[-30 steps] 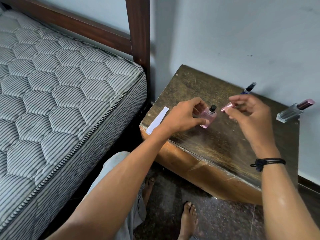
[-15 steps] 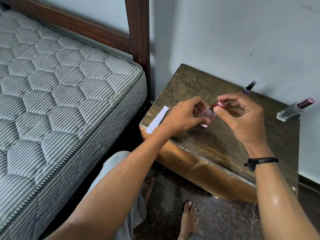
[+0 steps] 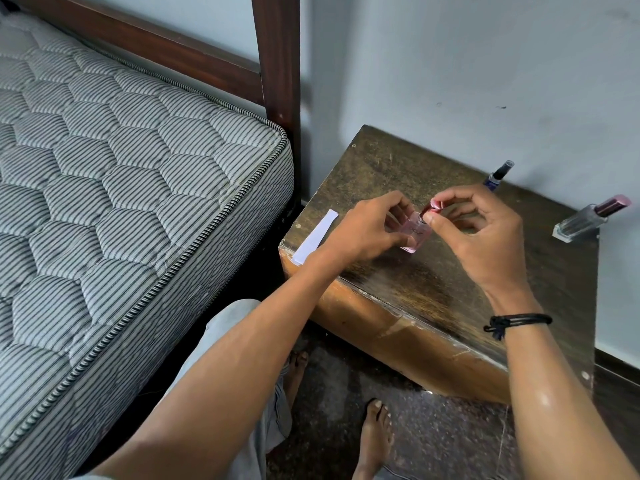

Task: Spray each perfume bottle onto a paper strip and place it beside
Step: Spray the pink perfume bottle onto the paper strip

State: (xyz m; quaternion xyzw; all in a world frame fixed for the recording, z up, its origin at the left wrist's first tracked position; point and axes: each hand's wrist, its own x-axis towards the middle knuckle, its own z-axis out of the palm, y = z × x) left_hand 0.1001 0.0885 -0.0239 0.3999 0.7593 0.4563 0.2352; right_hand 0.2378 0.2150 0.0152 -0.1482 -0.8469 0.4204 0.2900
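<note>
Bedroom corner, pale wall (image 3: pixel 485 64) behind. Scuffed dark wooden table (image 3: pixel 398 157) against it, close beside bed.

Pink perfume bottle (image 3: pixel 417 235) small, square, over middle of table, tipped a little to the right. Base touching table top or not: cannot tell.

Left hand (image 3: pixel 367 232) gripping bottle body, fingers and thumb curled round glass sides. Right hand (image 3: pixel 485 237) pinching shiny pink-red cap (image 3: pixel 432 206) between thumb and forefinger, right at bottle neck, other fingers loosely curled. Cap fully seated or not: unclear. Black cord wristband (image 3: pixel 517 322) on right wrist.

White paper strip (image 3: pixel 316 236) flat at table's left front corner, just left of left hand, one end at the edge.

Blue bottle (image 3: pixel 498 173) with black cap upright near wall, just behind right hand, lower part hidden by fingers. Clear bottle (image 3: pixel 581 221) with mauve cap at table's far right edge, well apart from both hands.

Quilted striped mattress (image 3: pixel 121 168) on left, dark wooden bedpost (image 3: pixel 277 64) between it and table. Dark speckled floor (image 3: pixel 433 445) below, two bare feet (image 3: pixel 375 441) on it, grey trouser leg (image 3: pixel 270 420) under left forearm.
</note>
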